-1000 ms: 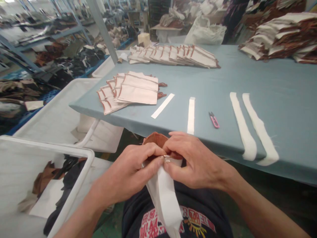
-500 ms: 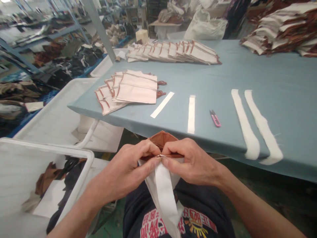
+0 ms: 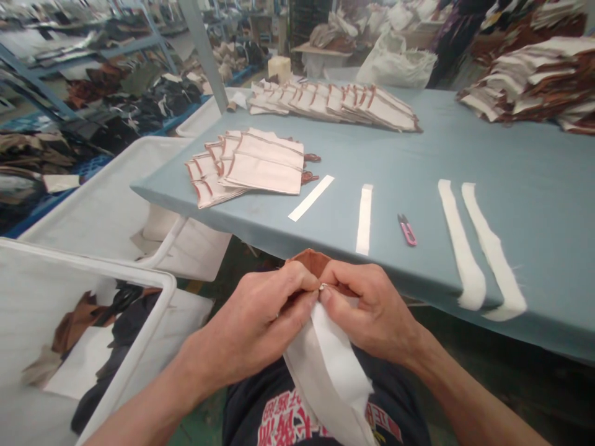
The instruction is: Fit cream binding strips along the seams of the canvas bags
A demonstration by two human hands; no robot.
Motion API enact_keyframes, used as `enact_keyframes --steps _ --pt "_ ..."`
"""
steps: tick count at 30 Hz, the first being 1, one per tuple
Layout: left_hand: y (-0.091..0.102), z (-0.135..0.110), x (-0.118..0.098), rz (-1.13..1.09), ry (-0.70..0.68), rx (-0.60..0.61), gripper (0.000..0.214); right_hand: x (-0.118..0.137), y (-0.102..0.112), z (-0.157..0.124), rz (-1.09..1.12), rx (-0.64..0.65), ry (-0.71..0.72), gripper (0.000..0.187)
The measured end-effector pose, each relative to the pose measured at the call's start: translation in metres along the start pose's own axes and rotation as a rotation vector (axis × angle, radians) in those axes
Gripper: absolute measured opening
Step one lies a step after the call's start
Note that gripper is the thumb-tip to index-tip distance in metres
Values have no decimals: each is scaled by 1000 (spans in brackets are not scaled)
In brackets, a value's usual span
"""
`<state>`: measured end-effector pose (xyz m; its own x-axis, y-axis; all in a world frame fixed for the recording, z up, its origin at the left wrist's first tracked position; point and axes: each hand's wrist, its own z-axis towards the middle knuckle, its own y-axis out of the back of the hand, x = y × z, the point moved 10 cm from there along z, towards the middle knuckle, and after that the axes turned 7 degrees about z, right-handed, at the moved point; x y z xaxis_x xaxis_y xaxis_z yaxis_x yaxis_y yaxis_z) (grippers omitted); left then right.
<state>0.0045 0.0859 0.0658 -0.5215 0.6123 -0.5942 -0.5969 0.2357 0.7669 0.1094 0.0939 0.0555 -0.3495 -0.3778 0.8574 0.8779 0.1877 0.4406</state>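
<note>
In front of my lap I hold a brown and white fabric piece [image 3: 302, 362], its brown part upward and its white part hanging down. My left hand [image 3: 260, 316] pinches its edge between thumb and fingers. Right beside it, my right hand [image 3: 372, 306] pinches the same edge, the thumbtips almost meeting. A white strip [image 3: 346, 365] hangs from between the thumbs over the white cloth. The pinched spot itself is mostly covered by my fingers.
On the blue-grey table [image 3: 372, 152] lie white strips [image 3: 365, 220], pink thread snips [image 3: 407, 230] and stacked white pieces with brown edging [image 3: 269, 161]. A larger pile [image 3: 539, 83] sits back right. White bins [image 3: 170, 291] with scraps stand at left. A person [image 3: 458, 40] is behind the table.
My hands and the fabric have shifted slightly right in view. The hanging white strip now swings further right, and the thumbs sit closer together. Both hands keep their pinch.
</note>
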Motion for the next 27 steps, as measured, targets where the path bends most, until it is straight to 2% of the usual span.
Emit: enact_keyframes --steps 5,8,13,16,18,21,24,27 --pt "2 -3 -9 16 -75 -2 11 10 -5 -1 -45 141 18 16" --pt "3 -5 -11 43 -141 -17 9 12 -2 1 18 151 -18 13" --pt "5 -11 -26 78 -380 -64 11 -11 -14 -8 371 226 -227 7" --pt "-1 -9 -37 306 -482 -74 20 -28 -26 -17 689 273 -341 17" --pt "-6 -5 -38 428 -502 -79 25 -38 -28 -20 807 262 -384 24" --pt "-7 -1 -35 348 -508 -107 22 -46 -23 -18 800 233 -395 24" --pt "-5 -2 -27 153 -487 -116 17 -36 -16 -17 718 256 -368 16" --pt "-4 -3 -26 -15 -466 -97 11 -22 -8 -17 522 270 -310 7"
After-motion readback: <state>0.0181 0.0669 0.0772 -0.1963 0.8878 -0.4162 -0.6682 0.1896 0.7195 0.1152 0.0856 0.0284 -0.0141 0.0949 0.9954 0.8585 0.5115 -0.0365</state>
